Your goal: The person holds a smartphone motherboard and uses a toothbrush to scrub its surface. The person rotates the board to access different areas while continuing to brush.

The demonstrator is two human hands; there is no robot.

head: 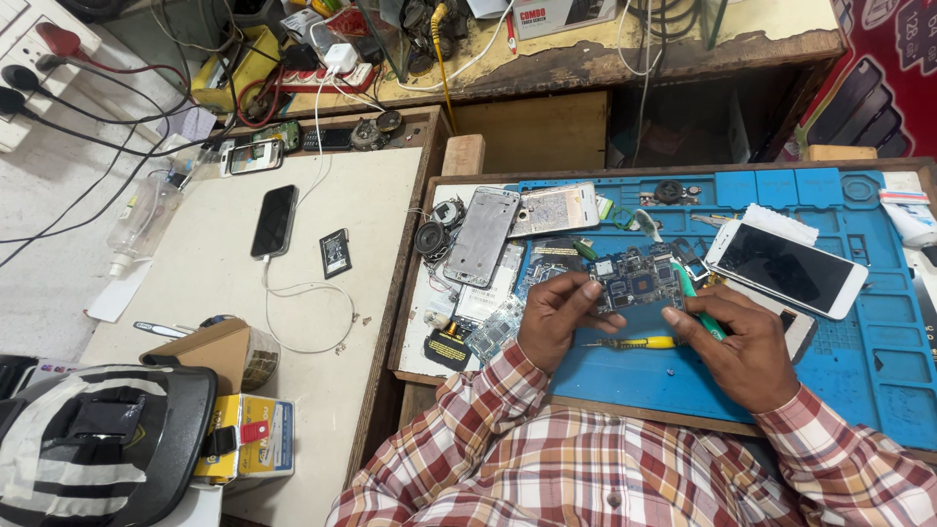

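Two hands: both over the blue mat (839,361), seen from the head camera
Left hand (556,317): fingers (586,291) curled on the left edge of the board (634,278), pinning it to the mat
Right hand (742,342): fingers closed round a green tool (695,301), its tip against the board's right side
Board: dark blue, flat on the mat, between the two hands
Yellow tool (639,343): lying on the mat just below the board, between the wrists
White phone (786,268): screen up, just right of the board, close to the right hand
Frame (481,234): silvery phone shell, up left of the board, with loose parts around it
Black phone (274,221): well apart on the pale surface (371,205) to the left, a white cable plugged in
Battery (335,253): small, dark, beside the black phone
Helmet (102,444): black and grey, at the near left corner
Sleeves (547,459): red and cream check
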